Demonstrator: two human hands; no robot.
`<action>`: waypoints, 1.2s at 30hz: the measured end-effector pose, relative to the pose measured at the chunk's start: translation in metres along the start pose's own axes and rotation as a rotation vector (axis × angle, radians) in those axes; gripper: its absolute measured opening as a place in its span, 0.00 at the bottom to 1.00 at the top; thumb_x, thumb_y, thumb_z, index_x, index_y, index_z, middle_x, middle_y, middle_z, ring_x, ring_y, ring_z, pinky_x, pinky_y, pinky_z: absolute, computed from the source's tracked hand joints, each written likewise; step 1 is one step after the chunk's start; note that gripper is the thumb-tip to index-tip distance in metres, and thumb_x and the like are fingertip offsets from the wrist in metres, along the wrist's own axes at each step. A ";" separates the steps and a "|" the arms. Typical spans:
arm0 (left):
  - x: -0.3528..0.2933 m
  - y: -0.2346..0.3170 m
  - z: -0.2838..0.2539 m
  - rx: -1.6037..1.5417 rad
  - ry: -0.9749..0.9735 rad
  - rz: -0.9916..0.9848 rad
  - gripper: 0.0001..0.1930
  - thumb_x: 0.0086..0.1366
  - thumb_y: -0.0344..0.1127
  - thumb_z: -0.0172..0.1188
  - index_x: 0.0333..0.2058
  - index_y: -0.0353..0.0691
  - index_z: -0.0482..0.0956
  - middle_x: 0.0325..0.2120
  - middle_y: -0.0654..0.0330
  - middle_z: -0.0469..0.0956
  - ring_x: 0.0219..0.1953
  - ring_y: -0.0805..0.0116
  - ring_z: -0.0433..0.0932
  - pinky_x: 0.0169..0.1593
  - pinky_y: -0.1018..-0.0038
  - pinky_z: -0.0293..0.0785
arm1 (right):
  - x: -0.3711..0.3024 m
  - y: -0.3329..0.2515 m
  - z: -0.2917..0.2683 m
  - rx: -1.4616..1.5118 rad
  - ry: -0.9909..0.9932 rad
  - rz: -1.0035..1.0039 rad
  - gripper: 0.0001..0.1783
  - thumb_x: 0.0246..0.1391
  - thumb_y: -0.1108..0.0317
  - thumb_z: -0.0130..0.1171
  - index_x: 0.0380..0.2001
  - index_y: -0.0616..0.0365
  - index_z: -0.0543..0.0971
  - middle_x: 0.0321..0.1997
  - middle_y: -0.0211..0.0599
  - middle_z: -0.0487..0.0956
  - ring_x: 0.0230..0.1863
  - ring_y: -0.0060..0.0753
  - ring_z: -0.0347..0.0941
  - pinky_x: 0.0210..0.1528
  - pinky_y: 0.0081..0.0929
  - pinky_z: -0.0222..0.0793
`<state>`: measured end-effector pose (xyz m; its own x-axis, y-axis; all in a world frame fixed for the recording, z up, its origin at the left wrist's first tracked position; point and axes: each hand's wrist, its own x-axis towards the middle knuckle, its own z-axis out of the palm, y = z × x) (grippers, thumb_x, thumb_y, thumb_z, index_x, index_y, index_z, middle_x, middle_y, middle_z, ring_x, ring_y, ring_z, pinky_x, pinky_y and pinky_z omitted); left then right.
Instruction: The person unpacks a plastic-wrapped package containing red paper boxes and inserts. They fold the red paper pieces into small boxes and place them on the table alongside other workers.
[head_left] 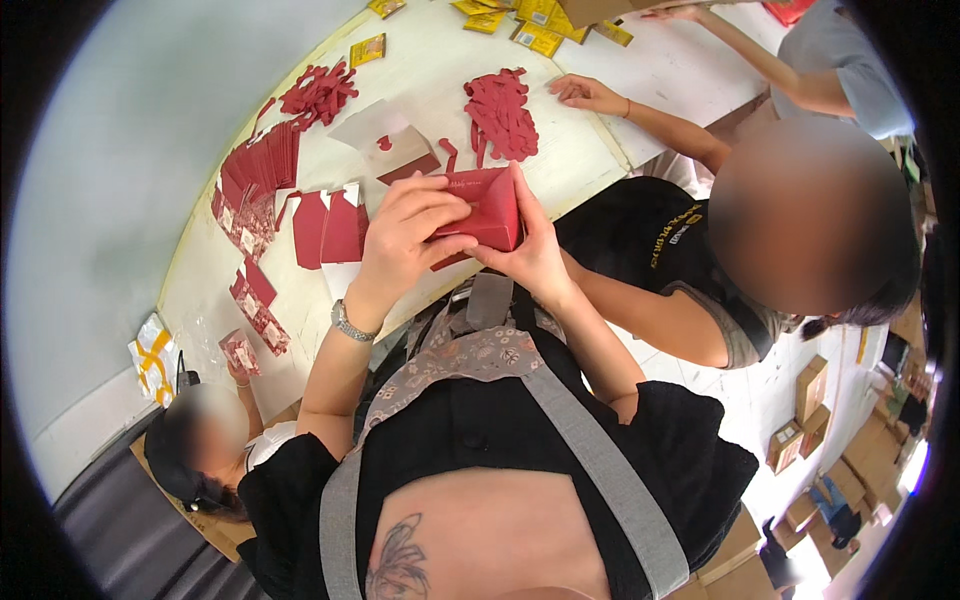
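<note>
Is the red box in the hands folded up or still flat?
Folded up: the red box shows angled panels between the left hand and right hand.

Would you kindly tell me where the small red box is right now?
In the head view, the small red box sits centre frame, held between the left hand and right hand above the white table's near edge.

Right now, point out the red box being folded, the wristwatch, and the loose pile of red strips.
red box (pixel 493 205), head view, on its front panel between both hands.
wristwatch (pixel 350 325), head view, on its metal band.
pile of red strips (pixel 500 115), head view, middle of the heap.
</note>
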<state>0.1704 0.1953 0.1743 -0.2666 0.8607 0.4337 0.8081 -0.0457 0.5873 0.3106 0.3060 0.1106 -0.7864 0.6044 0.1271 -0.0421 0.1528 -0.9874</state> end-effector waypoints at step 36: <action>0.092 0.054 -0.034 -0.004 -0.071 0.189 0.32 0.44 0.55 0.65 0.42 0.42 0.66 0.49 0.54 0.68 0.45 0.49 0.67 0.46 0.63 0.69 | 0.041 -0.019 -0.034 1.283 -0.223 0.114 0.18 0.57 0.67 0.52 0.50 0.60 0.69 0.54 0.39 0.69 0.55 0.35 0.66 0.55 0.33 0.66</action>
<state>0.1716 0.2550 0.2687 -0.0725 0.8701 0.4876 0.8380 -0.2120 0.5029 0.3002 0.3548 0.1375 -0.9038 0.4041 0.1409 -0.4257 -0.8147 -0.3937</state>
